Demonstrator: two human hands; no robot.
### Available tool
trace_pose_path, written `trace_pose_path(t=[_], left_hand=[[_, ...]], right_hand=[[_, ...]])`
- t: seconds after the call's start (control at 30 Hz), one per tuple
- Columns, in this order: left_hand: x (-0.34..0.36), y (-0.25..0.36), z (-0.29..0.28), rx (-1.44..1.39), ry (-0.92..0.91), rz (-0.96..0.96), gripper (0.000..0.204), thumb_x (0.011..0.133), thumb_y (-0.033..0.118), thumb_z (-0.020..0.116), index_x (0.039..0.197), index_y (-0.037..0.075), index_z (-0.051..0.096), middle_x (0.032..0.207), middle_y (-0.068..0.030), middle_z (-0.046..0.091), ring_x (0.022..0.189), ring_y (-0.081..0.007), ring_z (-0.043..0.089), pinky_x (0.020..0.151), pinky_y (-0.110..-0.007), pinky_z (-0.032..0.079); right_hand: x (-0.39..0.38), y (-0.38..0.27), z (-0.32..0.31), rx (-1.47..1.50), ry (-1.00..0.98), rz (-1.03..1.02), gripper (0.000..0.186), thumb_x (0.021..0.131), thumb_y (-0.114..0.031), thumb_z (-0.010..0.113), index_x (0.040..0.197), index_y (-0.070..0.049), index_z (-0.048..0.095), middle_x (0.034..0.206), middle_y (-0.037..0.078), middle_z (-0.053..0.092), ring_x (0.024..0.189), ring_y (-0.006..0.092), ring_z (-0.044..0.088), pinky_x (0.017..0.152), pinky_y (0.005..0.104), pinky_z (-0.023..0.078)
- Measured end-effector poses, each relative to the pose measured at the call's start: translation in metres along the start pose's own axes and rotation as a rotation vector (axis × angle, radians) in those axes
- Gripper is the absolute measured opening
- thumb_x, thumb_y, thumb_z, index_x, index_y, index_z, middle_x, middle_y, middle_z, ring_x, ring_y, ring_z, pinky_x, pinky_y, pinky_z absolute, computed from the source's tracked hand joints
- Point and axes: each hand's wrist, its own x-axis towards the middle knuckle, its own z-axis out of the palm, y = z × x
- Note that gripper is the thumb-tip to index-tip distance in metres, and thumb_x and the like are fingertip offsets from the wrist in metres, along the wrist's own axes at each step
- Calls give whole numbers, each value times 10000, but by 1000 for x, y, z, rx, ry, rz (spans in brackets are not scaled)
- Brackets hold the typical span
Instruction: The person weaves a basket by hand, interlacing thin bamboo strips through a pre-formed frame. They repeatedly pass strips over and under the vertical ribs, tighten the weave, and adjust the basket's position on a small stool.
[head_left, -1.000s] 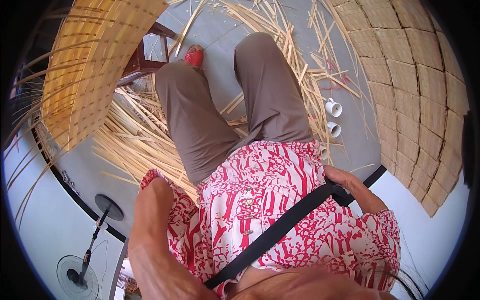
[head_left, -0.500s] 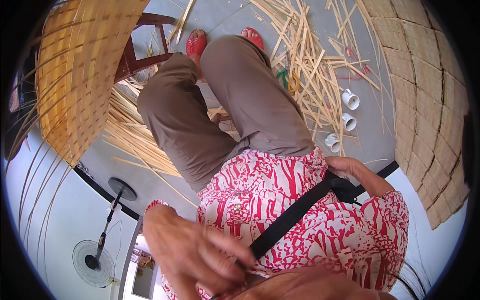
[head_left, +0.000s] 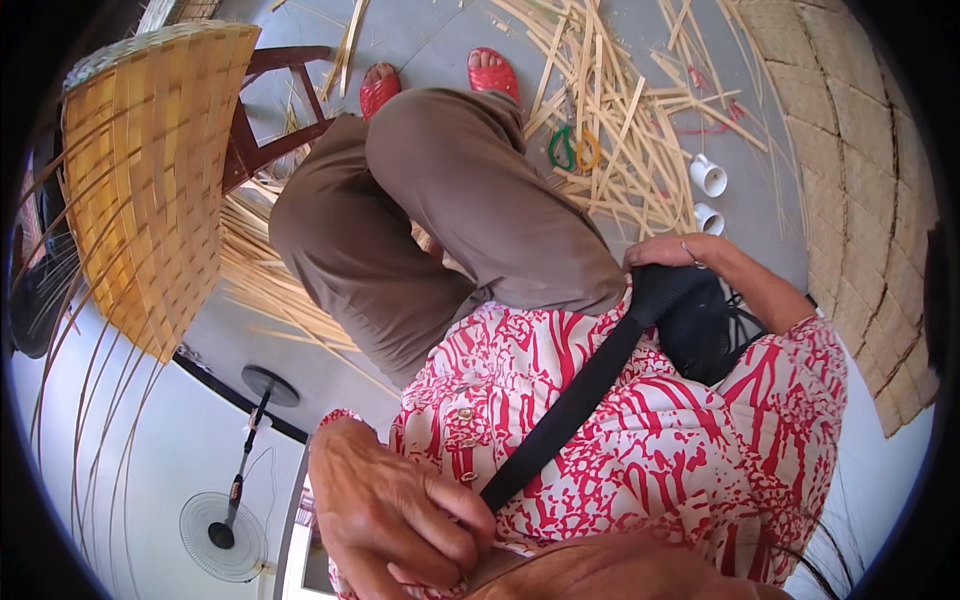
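My left hand (head_left: 400, 515) is raised at my upper chest near the collar of my red-and-white patterned shirt (head_left: 660, 450). Its fingers curl inward, and their tips are hidden. A black strap (head_left: 560, 425) crosses my chest beside it and runs to a black bag (head_left: 692, 325) at my right hip. Against that bag and my right thigh lies my right hand (head_left: 662, 251), with a thin bracelet at the wrist. Its fingers are mostly out of sight. My legs in brown trousers (head_left: 460, 190) are bent.
A partly woven basket (head_left: 150, 190) with loose strips stands on the left by a dark red wooden stool (head_left: 270, 150). Pale strips (head_left: 625, 110) cover the floor, with green (head_left: 562, 148) and yellow loops (head_left: 587, 150), and white mugs (head_left: 708, 176). Woven matting (head_left: 860, 190) and a fan (head_left: 222, 536) flank me.
My left hand's fingers have curled in more and it is less blurred. My right hand has shifted up along my hip, showing more of the bag. The view has shifted slightly.
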Motion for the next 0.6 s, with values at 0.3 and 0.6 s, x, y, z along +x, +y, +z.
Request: trace_pose_path(t=[0.3,0.6], left_hand=[[-26,-48,-36,204,29,-119,444,972,359,622,1217,-11,641,1178,-155,649,1082,-349,605,886,-474,481],[-4,-106,-56,625,76,-318,662,968,474,556,1415,2,432,1405,-201,463,1254,-372,479,1015,-469,392]], right_hand=[[-31,-48,-19,337,507,430,355,965,-376,516,1094,-64,625,978,57,667,875,134,635,760,283,530],[52,-51,-258,-323,1056,169,308,868,-255,568,994,9,664,855,109,699,747,159,667,689,308,523]])
